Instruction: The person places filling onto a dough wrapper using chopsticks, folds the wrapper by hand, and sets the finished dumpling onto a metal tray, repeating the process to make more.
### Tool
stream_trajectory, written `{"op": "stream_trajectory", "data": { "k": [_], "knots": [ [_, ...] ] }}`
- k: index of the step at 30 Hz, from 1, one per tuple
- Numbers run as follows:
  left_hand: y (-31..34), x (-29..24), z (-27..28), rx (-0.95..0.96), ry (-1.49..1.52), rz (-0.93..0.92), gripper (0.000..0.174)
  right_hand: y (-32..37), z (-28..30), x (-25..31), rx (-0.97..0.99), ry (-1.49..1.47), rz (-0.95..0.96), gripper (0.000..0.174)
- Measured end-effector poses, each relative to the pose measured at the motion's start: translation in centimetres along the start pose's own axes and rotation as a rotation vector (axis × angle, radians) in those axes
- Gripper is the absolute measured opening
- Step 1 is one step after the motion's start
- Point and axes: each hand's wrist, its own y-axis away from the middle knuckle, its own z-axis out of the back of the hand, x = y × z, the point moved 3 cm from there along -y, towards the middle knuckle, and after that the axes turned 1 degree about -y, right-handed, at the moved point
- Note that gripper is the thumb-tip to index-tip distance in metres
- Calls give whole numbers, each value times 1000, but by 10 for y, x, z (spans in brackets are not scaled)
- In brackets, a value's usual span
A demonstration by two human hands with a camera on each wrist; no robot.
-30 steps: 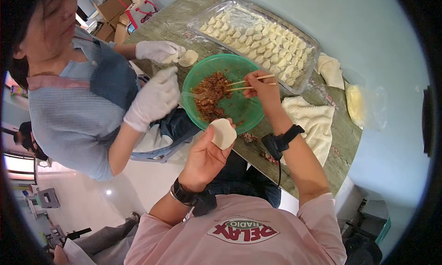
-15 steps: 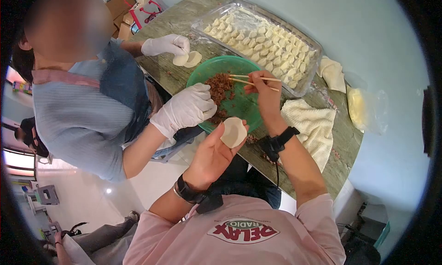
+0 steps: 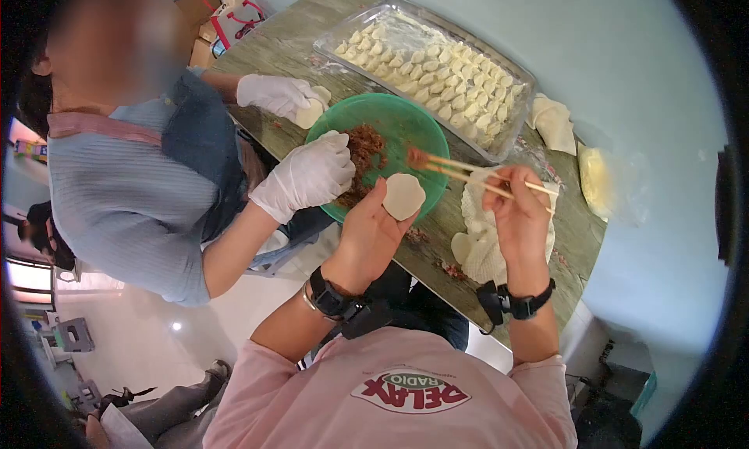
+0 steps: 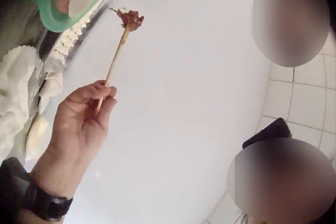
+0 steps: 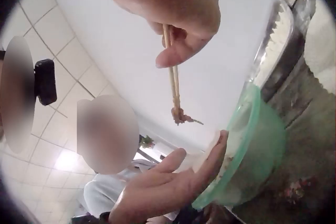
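In the head view my left hand [image 3: 365, 238] holds a round dough wrapper [image 3: 404, 197] by thumb and fingers, over the near edge of the green bowl [image 3: 425, 129]. My right hand [image 3: 519, 215] grips two chopsticks [image 5: 172, 77] to the right of the bowl. A small clump of brown filling [image 4: 131, 20] sits at their tips, also visible in the right wrist view. More filling [image 3: 365, 146] lies in the left part of the bowl. The right wrist view shows the left hand [image 5: 165, 187] palm up below the chopstick tips.
Another person's gloved hand [image 3: 308, 176] reaches over the bowl's left side; their other glove [image 3: 273, 94] is beside wrappers [image 3: 310, 113]. Behind the bowl stands a tray [image 3: 511, 141] of dumplings. A white cloth [image 3: 480, 223] and a bag of yellow stuff [image 3: 594, 180] are at the right.
My right hand has moved right, out of the bowl, lifting a clump of filling with the chopsticks. The left hand and wrapper have shifted slightly up. The other person's near glove has come to the bowl.
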Motion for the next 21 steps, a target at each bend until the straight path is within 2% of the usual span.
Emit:
{"op": "stream_trajectory", "data": {
  "k": [3, 5, 12, 21],
  "knots": [
    [2, 5, -11, 20, 36, 20, 37, 19, 11, 4, 13, -17, -28, 18],
    [4, 8, -16, 21, 44, 45, 40, 28, 10, 1, 63, 173, -113, 19],
    [14, 16, -15, 96, 37, 98, 44, 35, 11, 29, 54, 282, -128, 23],
    [21, 17, -18, 82, 3, 137, 46, 28, 21, 25, 55, 97, -217, 23]
  ]
}}
